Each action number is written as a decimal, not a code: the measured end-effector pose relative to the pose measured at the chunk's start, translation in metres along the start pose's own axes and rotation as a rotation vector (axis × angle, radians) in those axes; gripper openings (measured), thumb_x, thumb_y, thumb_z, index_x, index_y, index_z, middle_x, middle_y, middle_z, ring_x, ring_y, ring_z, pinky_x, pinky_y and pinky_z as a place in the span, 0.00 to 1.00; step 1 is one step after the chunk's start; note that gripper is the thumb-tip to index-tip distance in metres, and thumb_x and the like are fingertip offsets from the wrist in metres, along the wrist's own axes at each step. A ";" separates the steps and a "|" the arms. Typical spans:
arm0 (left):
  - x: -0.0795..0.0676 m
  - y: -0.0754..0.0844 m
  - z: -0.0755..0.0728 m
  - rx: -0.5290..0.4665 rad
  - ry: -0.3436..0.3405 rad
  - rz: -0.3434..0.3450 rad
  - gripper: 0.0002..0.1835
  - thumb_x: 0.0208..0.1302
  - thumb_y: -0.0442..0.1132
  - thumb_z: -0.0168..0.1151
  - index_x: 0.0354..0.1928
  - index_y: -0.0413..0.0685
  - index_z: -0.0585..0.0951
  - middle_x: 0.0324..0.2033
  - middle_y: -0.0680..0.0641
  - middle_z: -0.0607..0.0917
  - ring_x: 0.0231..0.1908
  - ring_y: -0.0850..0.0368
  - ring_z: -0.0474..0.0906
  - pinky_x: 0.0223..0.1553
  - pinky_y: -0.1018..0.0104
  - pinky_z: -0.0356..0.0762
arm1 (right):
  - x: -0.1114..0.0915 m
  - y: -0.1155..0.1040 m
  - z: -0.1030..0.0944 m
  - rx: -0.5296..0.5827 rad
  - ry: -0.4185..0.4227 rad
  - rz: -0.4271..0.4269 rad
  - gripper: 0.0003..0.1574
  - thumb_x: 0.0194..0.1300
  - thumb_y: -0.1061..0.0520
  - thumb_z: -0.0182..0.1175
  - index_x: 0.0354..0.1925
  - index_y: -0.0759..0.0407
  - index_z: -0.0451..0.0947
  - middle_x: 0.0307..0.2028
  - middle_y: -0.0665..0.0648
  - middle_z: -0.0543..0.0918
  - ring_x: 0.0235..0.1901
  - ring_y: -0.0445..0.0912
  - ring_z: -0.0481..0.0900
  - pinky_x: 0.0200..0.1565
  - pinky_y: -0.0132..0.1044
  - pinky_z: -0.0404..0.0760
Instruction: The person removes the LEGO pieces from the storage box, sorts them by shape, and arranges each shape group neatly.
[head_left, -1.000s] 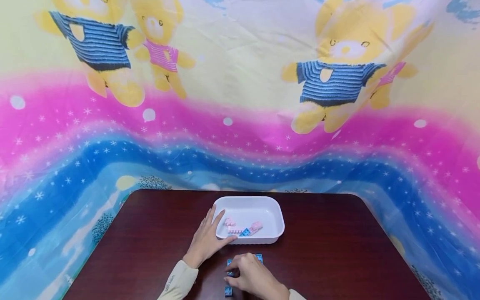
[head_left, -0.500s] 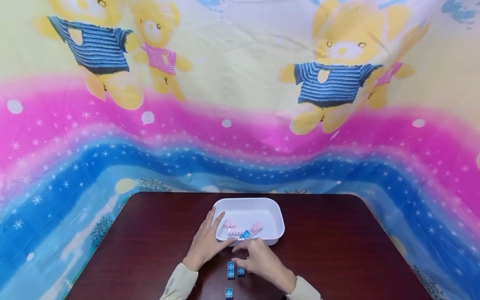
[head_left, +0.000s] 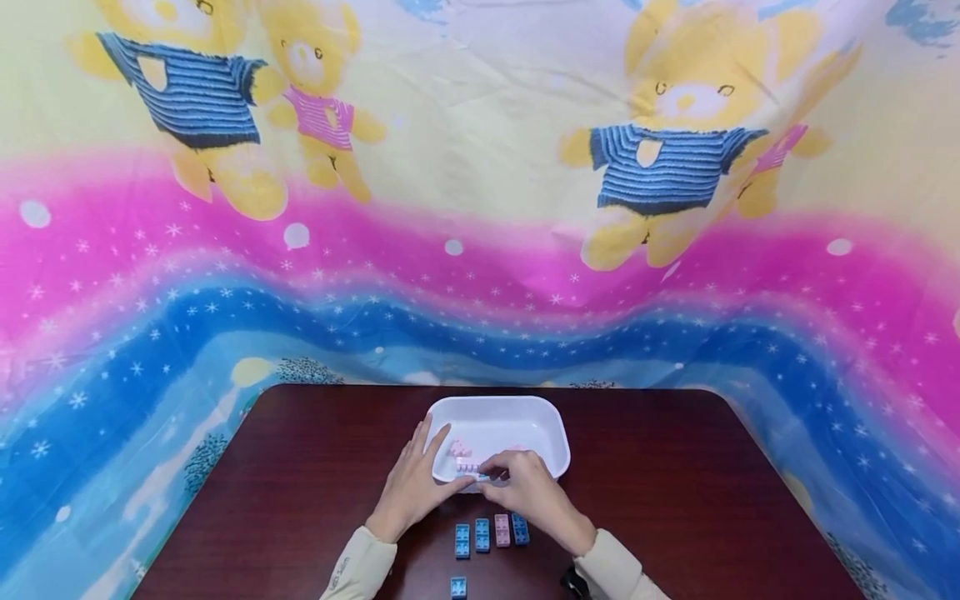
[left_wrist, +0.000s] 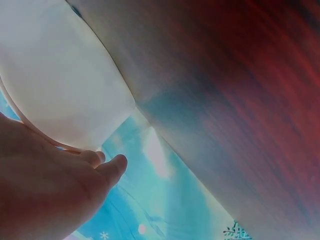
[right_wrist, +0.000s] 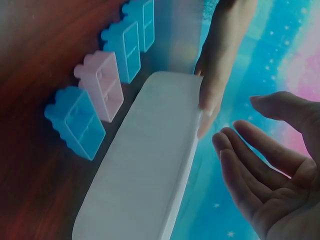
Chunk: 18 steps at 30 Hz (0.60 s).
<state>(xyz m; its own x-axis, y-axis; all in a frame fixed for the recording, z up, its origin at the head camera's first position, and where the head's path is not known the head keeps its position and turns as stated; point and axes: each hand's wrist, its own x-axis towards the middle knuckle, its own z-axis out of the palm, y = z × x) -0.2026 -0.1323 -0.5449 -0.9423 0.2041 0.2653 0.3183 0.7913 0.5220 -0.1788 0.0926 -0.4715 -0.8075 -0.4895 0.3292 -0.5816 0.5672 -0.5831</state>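
My left hand [head_left: 411, 475] rests on the left end of a white plastic basin [head_left: 498, 400], its fingers spread along the side and its thumb lying on the front rim. Reaching over that front rim, my right hand [head_left: 528, 483] covers the blue brick inside. In the right wrist view, a gap shows between thumb and fingers [right_wrist: 245, 170], with nothing held there. Pink toy bricks [head_left: 459, 448] lie in the basin, partly hidden by the right hand. Before it stand a row of toy bricks: blue [head_left: 462, 541], blue [head_left: 482, 535], pink [head_left: 502, 530] and blue [head_left: 521, 528].
Nearer the body, a smaller blue brick [head_left: 458, 587] sits apart from the row. The dark wooden table [head_left: 675, 492] extends to both sides. Behind it hangs a bear-printed cloth [head_left: 480, 317].
My right hand has moved from over the brick row forward to the basin, uncovering the pink brick and the blue bricks. The left hand has stayed on the basin.
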 end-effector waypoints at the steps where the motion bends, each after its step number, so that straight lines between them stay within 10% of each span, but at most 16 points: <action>1: 0.000 0.000 0.000 0.000 -0.001 -0.002 0.54 0.61 0.73 0.68 0.81 0.50 0.67 0.83 0.36 0.54 0.79 0.32 0.54 0.70 0.30 0.64 | 0.001 0.002 -0.001 -0.005 0.012 0.000 0.07 0.62 0.64 0.75 0.40 0.65 0.91 0.36 0.58 0.91 0.35 0.48 0.89 0.38 0.40 0.88; 18: -0.001 0.003 -0.003 -0.014 -0.017 -0.023 0.55 0.60 0.75 0.67 0.81 0.51 0.67 0.83 0.37 0.53 0.80 0.33 0.53 0.70 0.30 0.63 | 0.022 0.033 0.003 -0.043 0.162 0.148 0.12 0.60 0.65 0.75 0.43 0.69 0.89 0.39 0.66 0.90 0.37 0.58 0.89 0.39 0.49 0.88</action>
<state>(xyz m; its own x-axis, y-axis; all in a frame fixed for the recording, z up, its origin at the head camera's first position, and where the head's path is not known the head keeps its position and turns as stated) -0.2006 -0.1316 -0.5411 -0.9511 0.1954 0.2393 0.2975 0.7879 0.5391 -0.2155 0.0985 -0.4852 -0.8878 -0.2877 0.3593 -0.4561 0.6545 -0.6030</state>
